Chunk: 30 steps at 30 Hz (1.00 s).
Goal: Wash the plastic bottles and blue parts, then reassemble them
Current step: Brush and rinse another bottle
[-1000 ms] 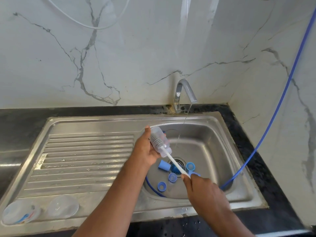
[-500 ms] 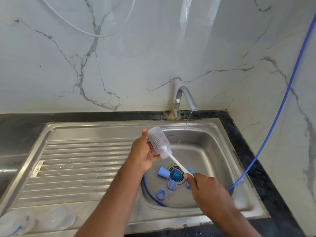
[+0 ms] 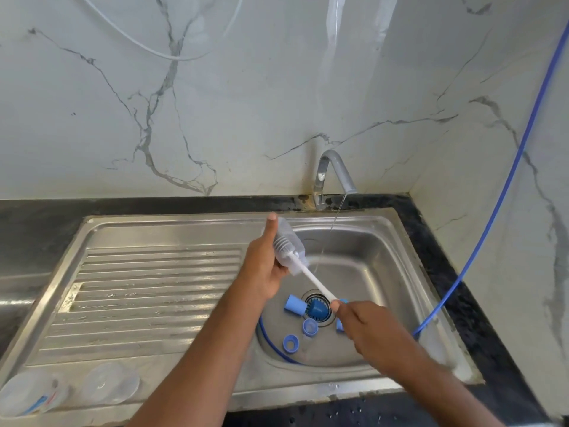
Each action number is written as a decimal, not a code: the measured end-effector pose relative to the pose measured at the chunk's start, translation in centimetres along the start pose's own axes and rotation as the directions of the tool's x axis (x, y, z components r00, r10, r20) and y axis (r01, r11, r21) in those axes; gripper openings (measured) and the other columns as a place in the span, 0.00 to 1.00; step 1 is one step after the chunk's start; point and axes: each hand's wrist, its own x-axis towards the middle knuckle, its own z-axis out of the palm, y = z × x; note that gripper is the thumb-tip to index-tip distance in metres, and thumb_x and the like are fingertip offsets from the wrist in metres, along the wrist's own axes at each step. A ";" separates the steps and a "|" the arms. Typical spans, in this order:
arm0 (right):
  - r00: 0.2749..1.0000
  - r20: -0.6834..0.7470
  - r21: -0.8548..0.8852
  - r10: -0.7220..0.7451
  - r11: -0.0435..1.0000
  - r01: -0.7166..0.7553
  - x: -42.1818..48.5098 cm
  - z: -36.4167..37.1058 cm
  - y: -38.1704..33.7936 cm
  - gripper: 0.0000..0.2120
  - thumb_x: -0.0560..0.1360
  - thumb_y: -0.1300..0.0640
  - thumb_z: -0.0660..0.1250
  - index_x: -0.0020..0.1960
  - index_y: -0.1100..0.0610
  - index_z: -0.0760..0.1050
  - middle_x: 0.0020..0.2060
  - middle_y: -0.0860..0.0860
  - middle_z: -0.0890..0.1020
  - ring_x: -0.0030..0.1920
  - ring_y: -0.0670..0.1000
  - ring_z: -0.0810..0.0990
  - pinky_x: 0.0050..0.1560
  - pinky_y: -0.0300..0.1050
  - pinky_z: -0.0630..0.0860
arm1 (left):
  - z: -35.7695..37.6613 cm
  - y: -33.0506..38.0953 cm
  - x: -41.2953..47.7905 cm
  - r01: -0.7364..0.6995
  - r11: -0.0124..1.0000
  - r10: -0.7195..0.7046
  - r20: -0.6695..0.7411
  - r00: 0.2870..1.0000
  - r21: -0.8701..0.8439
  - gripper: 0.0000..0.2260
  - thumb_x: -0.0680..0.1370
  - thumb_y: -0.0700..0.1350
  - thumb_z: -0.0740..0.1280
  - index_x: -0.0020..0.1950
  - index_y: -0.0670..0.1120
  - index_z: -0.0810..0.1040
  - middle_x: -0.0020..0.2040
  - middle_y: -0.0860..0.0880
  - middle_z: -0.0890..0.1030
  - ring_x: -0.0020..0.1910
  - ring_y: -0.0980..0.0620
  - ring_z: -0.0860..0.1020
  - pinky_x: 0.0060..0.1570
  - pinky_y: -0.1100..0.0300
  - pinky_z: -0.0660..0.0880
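**Brush at Work Inside a Bottle as Blue Parts Wait in the Sink**

A person scrubs over a steel sink point(image 3: 385, 238). The left hand point(image 3: 264, 269) is curled round a clear plastic bottle point(image 3: 292, 238), held tilted above the basin at about ten o'clock from the drain point(image 3: 327, 318), its mouth aimed toward four o'clock. The right hand point(image 3: 366, 325) pinches the end of a white bottle brush point(image 3: 314, 280), whose ribbed head sits inside the bottle. A thin stream of water point(image 3: 326, 238) falls from the tap point(image 3: 334, 171) at twelve o'clock, just beside the bottle and apparently not touching it.

The blue parts lie on the basin floor around the drain: a short cylinder point(image 3: 294, 304) at nine o'clock, a dome point(image 3: 317, 308) on the strainer itself, and two caps point(image 3: 310, 326) at six and seven o'clock. More pieces are partly hidden behind the right hand. A blue hose point(image 3: 492, 211) drops from two o'clock into the basin. Two clear plastic pieces point(image 3: 110, 386) rest on the drainboard point(image 3: 154, 288) at the frame's seven o'clock; whether they are washed cannot be told.

The step in hand appears to be scrubbing the bottle's inside, with the blue parts and all reassembly yet to come. The next move likely calls for drawing the brush out along the bottle's axis, then carrying the mouth under the stream with a firm hold on the wet plastic.
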 end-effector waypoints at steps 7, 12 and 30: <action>0.943 0.331 0.266 0.043 0.954 -0.137 -0.8 2.1 0.0 0.27 0.80 0.31 0.53 0.37 0.53 0.65 0.27 0.49 0.66 0.22 0.49 0.62 0.23 0.39 0.63 | -0.5 -0.6 -1.2 0.119 0.927 -0.124 0.009 0.992 -0.356 0.26 0.75 0.65 0.69 0.55 0.42 0.77 0.44 0.44 0.80 0.41 0.48 0.80 0.46 0.50 0.80; 0.804 0.592 0.553 -0.053 0.752 -0.358 -1.6 0.2 -1.5 0.28 0.78 0.29 0.55 0.37 0.53 0.65 0.28 0.52 0.57 0.23 0.48 0.52 0.23 0.36 0.52 | 0.5 0.6 -0.9 -0.001 0.907 0.060 0.127 0.990 -0.420 0.24 0.73 0.65 0.70 0.53 0.45 0.76 0.42 0.45 0.79 0.39 0.49 0.80 0.39 0.55 0.80; 0.996 -0.077 0.235 -0.046 0.970 0.063 0.0 2.6 -2.1 0.25 0.81 0.38 0.57 0.35 0.55 0.67 0.20 0.45 0.68 0.21 0.45 0.63 0.25 0.39 0.64 | 1.8 2.3 -0.1 -0.196 0.963 0.141 -0.277 0.951 -0.184 0.19 0.78 0.57 0.58 0.54 0.42 0.72 0.40 0.38 0.75 0.33 0.42 0.76 0.32 0.52 0.76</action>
